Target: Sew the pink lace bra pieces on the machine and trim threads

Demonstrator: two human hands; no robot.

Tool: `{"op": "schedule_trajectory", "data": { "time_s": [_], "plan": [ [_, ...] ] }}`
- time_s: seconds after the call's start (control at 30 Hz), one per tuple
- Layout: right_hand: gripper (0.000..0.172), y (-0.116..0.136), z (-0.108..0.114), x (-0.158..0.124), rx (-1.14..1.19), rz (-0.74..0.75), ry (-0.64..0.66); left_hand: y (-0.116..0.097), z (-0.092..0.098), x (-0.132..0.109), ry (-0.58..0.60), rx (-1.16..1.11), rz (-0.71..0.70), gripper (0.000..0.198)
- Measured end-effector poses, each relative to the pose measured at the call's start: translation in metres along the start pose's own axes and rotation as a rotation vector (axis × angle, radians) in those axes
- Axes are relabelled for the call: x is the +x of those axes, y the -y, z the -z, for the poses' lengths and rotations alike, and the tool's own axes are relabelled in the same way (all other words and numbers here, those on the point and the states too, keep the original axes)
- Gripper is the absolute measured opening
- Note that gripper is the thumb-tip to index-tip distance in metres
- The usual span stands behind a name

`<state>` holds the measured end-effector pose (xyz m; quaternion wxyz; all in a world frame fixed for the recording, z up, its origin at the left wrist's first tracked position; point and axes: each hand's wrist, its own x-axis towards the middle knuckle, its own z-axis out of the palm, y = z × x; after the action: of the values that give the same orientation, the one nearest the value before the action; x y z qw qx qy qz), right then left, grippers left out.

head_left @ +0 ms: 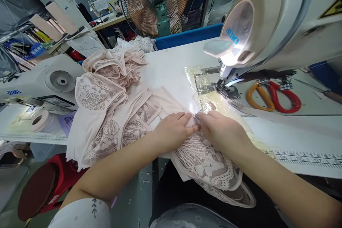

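Both hands meet at the edge of a pale pink lace bra, just in front of the sewing machine's needle area. My left hand lies over the fabric with its fingers closed on the edge. Close beside it, my right hand pinches the same edge between thumb and fingers. The lace cups hang over the table's front edge towards my lap. The presser foot of the sewing machine stands just beyond my right hand, under a bright lamp. A pile of similar lace bras lies to the left.
Scissors with orange and red handles lie behind the needle area. A printed ruler strip runs along the front edge. A second sewing machine stands left, a fan behind, and a red stool at lower left.
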<state>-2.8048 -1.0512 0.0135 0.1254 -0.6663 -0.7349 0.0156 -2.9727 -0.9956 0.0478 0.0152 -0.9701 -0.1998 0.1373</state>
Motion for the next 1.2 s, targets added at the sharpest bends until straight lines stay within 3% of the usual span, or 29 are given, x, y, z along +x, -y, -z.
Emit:
{"op": "schedule_trajectory", "data": {
  "time_s": [0.2,0.4,0.53,0.63,0.83,1.2],
  "plan": [
    [0.025,0.003,0.007,0.002,-0.063,0.048,0.05,-0.002,0.0,-0.001,0.013,0.011,-0.011,0.046],
    [0.019,-0.006,0.014,-0.019,-0.098,0.08,0.093,-0.007,0.007,0.0,0.093,0.016,0.018,0.054],
    [0.022,-0.01,0.016,-0.027,-0.068,0.091,0.032,-0.007,0.007,0.0,0.087,0.006,0.022,0.054],
    [0.025,-0.006,0.014,-0.019,-0.049,0.053,0.012,-0.006,0.004,0.0,0.08,0.001,0.017,0.053],
    [0.022,0.004,0.008,0.005,-0.046,-0.013,0.131,-0.007,0.002,0.001,0.062,-0.011,0.002,0.047],
    [0.02,0.003,0.005,0.004,-0.053,-0.012,0.1,-0.007,0.001,0.001,0.065,-0.002,0.011,0.048]
  ]
}}
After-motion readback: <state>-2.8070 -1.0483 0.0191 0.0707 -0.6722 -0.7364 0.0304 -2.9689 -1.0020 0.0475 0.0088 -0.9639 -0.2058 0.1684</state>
